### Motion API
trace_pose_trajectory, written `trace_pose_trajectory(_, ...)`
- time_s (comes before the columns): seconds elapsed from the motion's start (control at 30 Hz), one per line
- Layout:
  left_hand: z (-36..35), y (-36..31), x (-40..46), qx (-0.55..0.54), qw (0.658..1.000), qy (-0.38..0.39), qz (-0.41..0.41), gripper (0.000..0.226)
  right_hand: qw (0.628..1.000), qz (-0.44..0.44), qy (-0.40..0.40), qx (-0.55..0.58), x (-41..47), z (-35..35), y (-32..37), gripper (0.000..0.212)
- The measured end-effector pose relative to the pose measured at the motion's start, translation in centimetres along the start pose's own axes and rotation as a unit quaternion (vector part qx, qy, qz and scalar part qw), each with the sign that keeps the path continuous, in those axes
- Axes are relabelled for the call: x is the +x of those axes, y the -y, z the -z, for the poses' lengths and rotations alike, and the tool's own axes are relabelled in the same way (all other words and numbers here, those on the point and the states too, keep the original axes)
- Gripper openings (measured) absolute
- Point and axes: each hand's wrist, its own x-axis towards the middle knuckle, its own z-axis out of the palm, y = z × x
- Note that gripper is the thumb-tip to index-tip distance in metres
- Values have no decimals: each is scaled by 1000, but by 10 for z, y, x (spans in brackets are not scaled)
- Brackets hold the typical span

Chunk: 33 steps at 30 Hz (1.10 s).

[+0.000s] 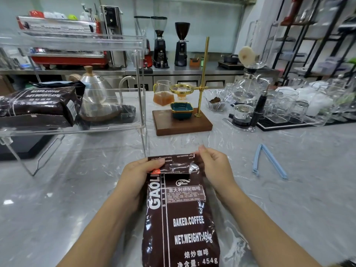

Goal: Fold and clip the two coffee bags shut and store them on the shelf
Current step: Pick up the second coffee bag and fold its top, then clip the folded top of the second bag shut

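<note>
Both hands [134, 176] [215, 168] pinch coffee bag [181, 218] folded top edge; clip [269, 162] right.

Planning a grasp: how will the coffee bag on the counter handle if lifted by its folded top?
The coffee bag is probably floppy: its glossy film crinkles where both hands fold it. Likely bottom-heavy, bulging full below. The shiny surface may slip.

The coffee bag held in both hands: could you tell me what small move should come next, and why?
Probably press the fold flat and roll it once more: both hands pinch the coffee bag top, folded only once, while the blue clip lies open on the counter to the right.
</note>
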Motion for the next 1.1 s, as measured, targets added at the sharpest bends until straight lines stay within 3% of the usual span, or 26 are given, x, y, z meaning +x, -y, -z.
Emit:
trace_pose_trajectory(0.13,-1,-1,-3,-3,1000,-4,-1,8,980,71,-113,-148,11,19,-3,19)
trace_pose_trajectory(0.2,-2,-2,-5,-3,1000,-1,4,7,938,92,-202,-267,21,36,-11,25)
trace_pose_trajectory(0.27,-2,-3,-6,0,1000,-1,9,7,880,40,-252,-400,30,53,-18,46)
trace_pose_trajectory(0.37,-2,-3,-5,2,1000,-3,12,8,842,-125,-190,-490,34,66,-21,63)
trace_pose_trajectory(0.47,-4,-3,-4,-1,1000,-4,19,10,843,-172,-144,-490,37,66,-25,63)
trace_pose_trajectory(0.7,-3,-3,-3,-1,1000,-7,26,10,835,-65,-152,-524,34,57,-26,33)
trace_pose_trajectory(0.9,-2,-2,-1,3,1000,-7,27,12,874,20,-134,-466,32,51,-24,46)
trace_pose_trajectory(1.1,-1,-2,-1,10,1000,-2,25,10,901,40,-126,-413,30,48,-26,59)
